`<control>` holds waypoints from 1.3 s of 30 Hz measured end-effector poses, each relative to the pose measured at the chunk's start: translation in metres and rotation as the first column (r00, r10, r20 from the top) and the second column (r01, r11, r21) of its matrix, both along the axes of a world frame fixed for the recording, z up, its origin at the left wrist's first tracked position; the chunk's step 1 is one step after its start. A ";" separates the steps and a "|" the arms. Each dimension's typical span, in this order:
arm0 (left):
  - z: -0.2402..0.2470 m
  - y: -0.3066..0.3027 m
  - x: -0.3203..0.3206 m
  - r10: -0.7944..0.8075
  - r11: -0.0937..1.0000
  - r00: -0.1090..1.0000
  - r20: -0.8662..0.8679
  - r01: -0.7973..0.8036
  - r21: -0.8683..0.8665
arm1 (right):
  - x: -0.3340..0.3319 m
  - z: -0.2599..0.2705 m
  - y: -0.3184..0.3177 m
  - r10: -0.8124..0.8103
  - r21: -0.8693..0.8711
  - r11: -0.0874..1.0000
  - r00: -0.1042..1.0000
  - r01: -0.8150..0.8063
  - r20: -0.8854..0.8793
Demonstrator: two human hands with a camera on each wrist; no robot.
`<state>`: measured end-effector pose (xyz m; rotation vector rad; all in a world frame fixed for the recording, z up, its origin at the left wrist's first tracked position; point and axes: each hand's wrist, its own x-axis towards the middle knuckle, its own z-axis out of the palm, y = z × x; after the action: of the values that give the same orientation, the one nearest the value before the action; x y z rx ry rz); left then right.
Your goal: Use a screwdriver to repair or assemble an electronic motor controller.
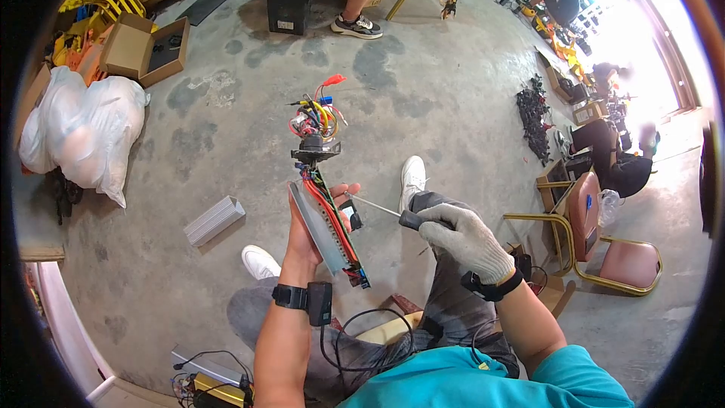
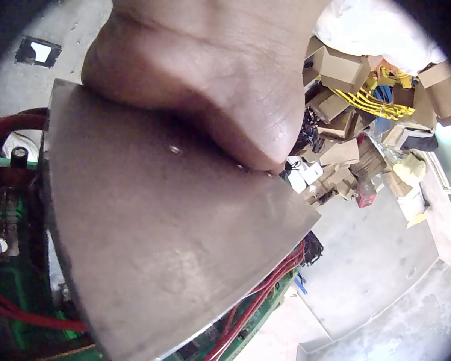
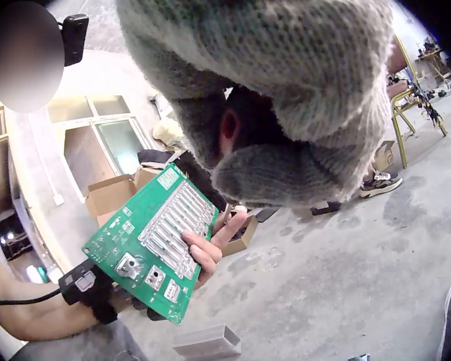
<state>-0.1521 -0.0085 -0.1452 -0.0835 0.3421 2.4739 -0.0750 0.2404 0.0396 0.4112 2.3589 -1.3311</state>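
Observation:
My bare left hand (image 1: 300,238) holds a long green circuit board (image 3: 161,248) by its edges, its fingers spread over the soldered underside in the right wrist view. A grey metal plate (image 2: 173,226) runs along one side of the board, against the palm. Thick red wires lie along it, and a bundle of coloured wires (image 1: 317,121) with a red clip sticks out at the far end. My right hand (image 1: 468,242), in a knitted glove, grips a screwdriver (image 1: 410,219) by its dark handle. The shaft points left, its tip close to the left fingertips.
An open-ended silver metal housing (image 1: 214,221) lies on the floor to the left. White plastic bags (image 1: 91,132) and an open cardboard box (image 1: 143,53) stand further left. A chair (image 1: 589,234) is at right. Black cables from the wrist cameras loop over the lap.

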 end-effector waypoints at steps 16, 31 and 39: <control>0.007 0.001 -0.001 0.002 0.997 1.000 -0.004 -0.002 -0.083 | 0.003 -0.003 -0.002 0.165 0.284 0.956 0.933 -0.072 -0.319; 0.013 0.001 -0.002 0.013 0.979 0.999 -0.030 -0.019 -0.204 | 0.001 0.005 -0.021 0.079 0.257 0.963 0.833 0.077 -0.547; 0.009 0.001 -0.001 -0.012 0.988 0.999 -0.042 0.005 -0.155 | -0.001 0.026 -0.018 -0.073 0.140 0.974 0.832 0.178 -0.549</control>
<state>-0.1526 -0.0077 -0.1361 -0.0930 0.5523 2.4399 -0.0763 0.2227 0.0651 0.2674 2.9897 -1.4357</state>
